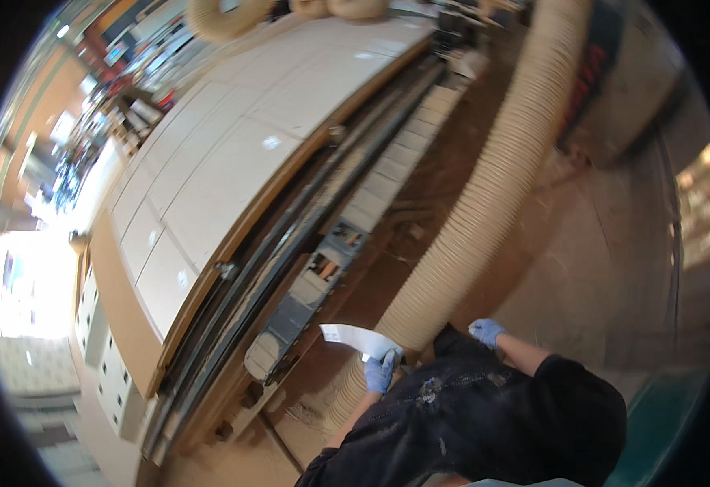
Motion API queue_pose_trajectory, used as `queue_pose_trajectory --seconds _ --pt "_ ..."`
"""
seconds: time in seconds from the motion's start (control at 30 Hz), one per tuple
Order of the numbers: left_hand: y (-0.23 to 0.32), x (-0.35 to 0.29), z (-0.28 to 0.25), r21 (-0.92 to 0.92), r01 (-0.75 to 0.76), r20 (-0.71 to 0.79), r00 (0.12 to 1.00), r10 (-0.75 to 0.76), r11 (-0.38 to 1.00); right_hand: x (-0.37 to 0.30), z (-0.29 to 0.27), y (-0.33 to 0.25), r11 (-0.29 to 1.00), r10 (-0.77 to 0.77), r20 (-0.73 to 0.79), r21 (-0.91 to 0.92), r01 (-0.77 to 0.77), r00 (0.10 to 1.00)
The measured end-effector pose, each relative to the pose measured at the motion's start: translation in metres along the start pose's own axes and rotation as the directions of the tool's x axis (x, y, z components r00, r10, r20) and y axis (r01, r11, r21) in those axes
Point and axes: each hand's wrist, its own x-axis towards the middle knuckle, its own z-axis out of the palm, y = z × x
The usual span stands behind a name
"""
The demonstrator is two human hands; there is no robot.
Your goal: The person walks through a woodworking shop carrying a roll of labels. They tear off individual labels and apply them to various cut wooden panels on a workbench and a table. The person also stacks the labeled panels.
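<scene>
Two blue-gloved hands show in front of the dark clothing. The left hand [379,373] has its fingers closed around one end of a curved white strip [361,337], the thing being worked with; its far end pokes out toward the machine and carries some print too small to make out. The right hand [485,331] has its fingers curled in, well apart from the strip, and I cannot tell whether they pinch something small or are simply clenched on nothing.

Just beyond the left hand, a thick ribbed beige hose [485,195] rises past the strip and runs up between the person and the machine. On the machine side lie a segmented track [371,187] and dark rails, and behind these the wide bench [186,315], which carries a large white panel [225,138].

Long lines divide the panel into sections, so the cutting or scoring looks done to me. A few small white patches, such as one near the middle [270,143], sit on some sections; they may be labels, though glare is possible. Other sections show none that I can see. If they are labels, I judge the job to be partway: some pieces marked, others bare, and the strip in hand not yet laid on the panel.
</scene>
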Motion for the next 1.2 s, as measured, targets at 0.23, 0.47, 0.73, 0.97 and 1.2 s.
queue_pose_trajectory --seconds 0.23,0.47,0.73,0.97,1.2 --pt "0.118 0.048 0.155 0.574 -0.209 0.271 0.961 0.057 0.792 -0.015 -0.117 0.19 0.993 0.116 -0.214 0.007 -0.117 0.97" --pt "0.185 0.121 0.455 0.364 -0.409 0.526 0.832 0.177 0.837 -0.014 -0.253 0.437 0.976 0.153 -0.187 -0.122 -0.178 0.97" --pt "0.231 0.201 0.748 0.361 -0.359 0.678 0.735 0.022 0.861 -0.007 -0.414 0.517 0.946 0.303 -0.34 0.217 -0.239 0.89" --pt "0.257 0.313 0.902 0.61 -0.375 0.591 0.802 -0.086 0.698 0.114 -0.6 0.502 0.729 0.161 -0.392 0.666 0.158 0.906" --pt "0.437 0.462 1.029 0.489 -0.315 0.529 0.848 0.01 0.813 0.2 -0.8 0.582 0.616 0.454 -0.462 0.781 0.106 0.762"
